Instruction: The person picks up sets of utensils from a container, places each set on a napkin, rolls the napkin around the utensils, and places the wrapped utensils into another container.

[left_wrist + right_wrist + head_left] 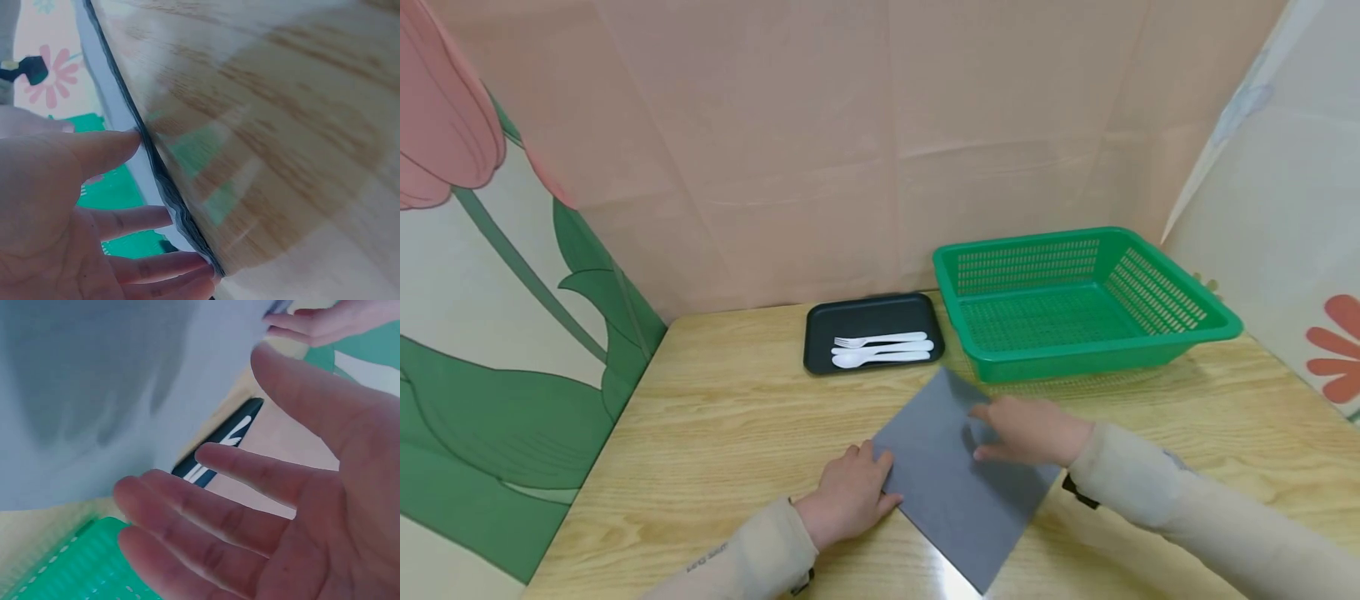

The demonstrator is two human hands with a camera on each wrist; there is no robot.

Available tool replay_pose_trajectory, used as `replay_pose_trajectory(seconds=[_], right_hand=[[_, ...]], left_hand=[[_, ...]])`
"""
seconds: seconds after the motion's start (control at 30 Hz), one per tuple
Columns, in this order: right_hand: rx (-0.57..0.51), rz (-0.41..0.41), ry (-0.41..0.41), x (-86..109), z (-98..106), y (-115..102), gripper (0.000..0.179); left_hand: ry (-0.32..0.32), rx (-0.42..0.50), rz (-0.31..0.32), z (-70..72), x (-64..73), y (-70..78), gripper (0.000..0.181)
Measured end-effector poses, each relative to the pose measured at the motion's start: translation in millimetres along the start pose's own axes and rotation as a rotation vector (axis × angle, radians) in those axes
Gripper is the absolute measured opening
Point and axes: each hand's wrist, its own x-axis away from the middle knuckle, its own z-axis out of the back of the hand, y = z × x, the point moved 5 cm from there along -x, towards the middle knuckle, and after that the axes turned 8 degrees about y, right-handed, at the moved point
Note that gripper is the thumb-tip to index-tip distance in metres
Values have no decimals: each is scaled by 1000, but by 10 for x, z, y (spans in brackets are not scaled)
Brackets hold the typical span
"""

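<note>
A flat grey rectangular sheet (958, 475) lies turned at an angle on the table, its thin dark edge layered and wavy like folded cloth in the left wrist view. At its left edge rests my left hand (853, 492), fingertips and thumb touching the border with the fingers fairly straight. My right hand (1026, 429) is over the sheet's right part, casting a shadow on it. In the right wrist view its fingers (206, 506) are spread and loosely extended, with nothing between them.
Behind the sheet sits a black tray (850, 321) with a white plastic fork (880, 339), a spoon (880, 357) and another white utensil between them. A green plastic basket (1090, 354) stands at the back right, against the wall covering. The wooden table (722, 425) runs to the left.
</note>
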Motion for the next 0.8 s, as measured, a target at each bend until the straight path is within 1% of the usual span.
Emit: replay_pose_trajectory(seconds=[0.17,0.33,0.43,0.8], right_hand=[[53,-4,49,-149,76,-43,38],[66,-19,28,-304,144,-108,35],[59,-39,14,-385,174,-132,37],[19,-58,5,-636,203,-194,35]], left_hand=[[10,-5,-8,20,8,6,41],[8,-10,-9,27,8,6,43],[6,-13,-8,22,3,3,43],[-40,-13,7,-9,-19,-3,44]])
